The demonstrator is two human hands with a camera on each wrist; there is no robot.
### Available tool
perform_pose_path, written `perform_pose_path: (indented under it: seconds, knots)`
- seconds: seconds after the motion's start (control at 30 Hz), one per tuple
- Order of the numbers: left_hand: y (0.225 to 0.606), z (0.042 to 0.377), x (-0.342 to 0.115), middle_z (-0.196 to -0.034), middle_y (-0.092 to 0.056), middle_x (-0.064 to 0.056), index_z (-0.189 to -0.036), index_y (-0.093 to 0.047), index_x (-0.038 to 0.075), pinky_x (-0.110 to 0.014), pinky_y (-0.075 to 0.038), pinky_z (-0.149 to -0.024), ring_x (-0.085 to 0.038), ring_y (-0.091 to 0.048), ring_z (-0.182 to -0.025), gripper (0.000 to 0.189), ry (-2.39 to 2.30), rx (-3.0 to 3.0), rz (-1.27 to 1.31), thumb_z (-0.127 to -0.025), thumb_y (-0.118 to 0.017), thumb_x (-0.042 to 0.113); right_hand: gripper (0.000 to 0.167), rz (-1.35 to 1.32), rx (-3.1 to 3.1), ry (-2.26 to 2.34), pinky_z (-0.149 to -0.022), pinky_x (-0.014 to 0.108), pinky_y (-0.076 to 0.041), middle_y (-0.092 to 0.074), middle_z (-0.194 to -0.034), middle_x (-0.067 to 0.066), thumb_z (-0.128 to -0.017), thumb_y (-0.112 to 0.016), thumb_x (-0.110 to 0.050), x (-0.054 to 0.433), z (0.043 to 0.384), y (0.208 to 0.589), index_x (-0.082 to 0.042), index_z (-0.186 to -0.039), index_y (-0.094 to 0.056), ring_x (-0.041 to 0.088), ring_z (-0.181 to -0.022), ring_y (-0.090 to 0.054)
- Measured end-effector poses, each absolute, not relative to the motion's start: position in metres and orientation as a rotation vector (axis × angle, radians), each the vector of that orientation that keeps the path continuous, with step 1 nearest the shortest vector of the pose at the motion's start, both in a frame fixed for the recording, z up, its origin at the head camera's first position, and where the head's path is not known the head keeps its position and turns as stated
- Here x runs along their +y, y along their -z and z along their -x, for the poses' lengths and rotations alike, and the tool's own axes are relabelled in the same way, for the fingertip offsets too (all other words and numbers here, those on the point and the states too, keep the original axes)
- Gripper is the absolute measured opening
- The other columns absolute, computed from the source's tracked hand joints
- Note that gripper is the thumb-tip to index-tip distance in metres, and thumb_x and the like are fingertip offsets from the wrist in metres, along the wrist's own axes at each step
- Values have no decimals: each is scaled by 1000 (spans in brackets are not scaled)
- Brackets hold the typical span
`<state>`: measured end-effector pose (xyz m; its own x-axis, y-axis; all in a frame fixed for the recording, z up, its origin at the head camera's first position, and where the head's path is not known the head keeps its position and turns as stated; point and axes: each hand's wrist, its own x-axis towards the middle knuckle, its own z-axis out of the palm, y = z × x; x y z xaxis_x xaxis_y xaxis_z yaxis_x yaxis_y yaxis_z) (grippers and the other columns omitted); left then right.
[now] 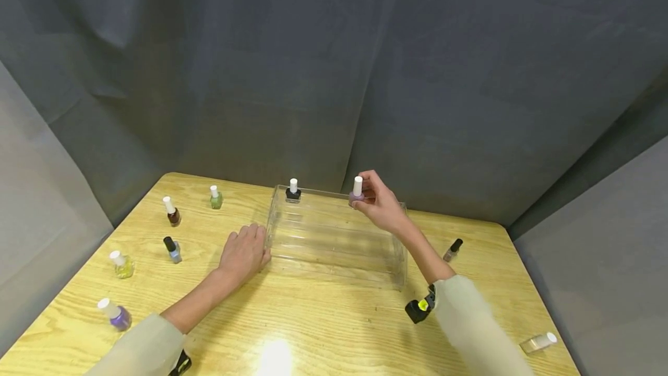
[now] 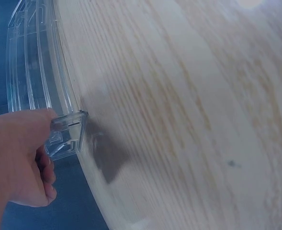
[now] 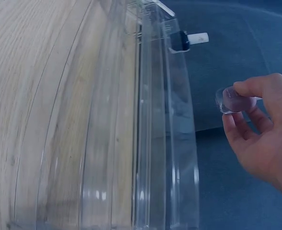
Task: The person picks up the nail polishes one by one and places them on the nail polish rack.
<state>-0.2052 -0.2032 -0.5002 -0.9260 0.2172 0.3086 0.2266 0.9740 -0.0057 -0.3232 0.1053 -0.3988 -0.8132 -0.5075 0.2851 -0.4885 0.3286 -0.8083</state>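
Note:
A clear plastic tiered rack (image 1: 334,241) stands on the table. My left hand (image 1: 244,251) holds its left end, thumb at the front corner and fingers curled along the side, as the left wrist view shows. My right hand (image 1: 383,205) pinches a mauve nail polish bottle (image 1: 357,190) with a white cap between thumb and fingers. That bottle is upright above the rack's back tier; in the right wrist view the mauve bottle (image 3: 236,100) appears apart from the rack. A black nail polish bottle (image 1: 293,192) with a white cap sits on the back tier at the left.
On the left of the table stand several nail polish bottles, among them a green one (image 1: 215,198), a dark red one (image 1: 172,213) and a purple one (image 1: 117,317). A black-capped bottle (image 1: 452,250) and a pale bottle (image 1: 538,343) are on the right. A grey curtain (image 1: 313,74) hangs behind.

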Motion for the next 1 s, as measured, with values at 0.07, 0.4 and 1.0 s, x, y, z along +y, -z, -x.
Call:
perform_pose_path:
  seconds: [0.07,0.4,1.0]
  knots:
    - [501,205,-204,-74,-33,-1,-85,-42,7,-31,-31,-57,-19,-33,-65,32,36,-2808,320,-91,-69,24,45,937,2556,1517,-89,44,-51,-62,-115,18,-92,-67,4,99,327,402,-5,-128,-43,32,-100,-62]
    - [505,206,-205,-74,-33,-1,-86,-41,7,-31,-30,-57,-19,-33,-66,30,62,-2834,320,-91,-67,23,45,935,2534,1503,-86,41,-51,-59,-113,20,-93,-64,7,77,342,416,-3,-129,-41,32,-99,-60]
    - [505,207,-205,-72,-30,-1,-83,-38,9,-30,-29,-56,-18,-31,-64,32,60,-2789,330,-90,-67,20,43,884,2618,1363,-86,42,-52,-59,-110,14,-91,-69,1,66,352,429,-10,-125,-44,27,-99,-60]
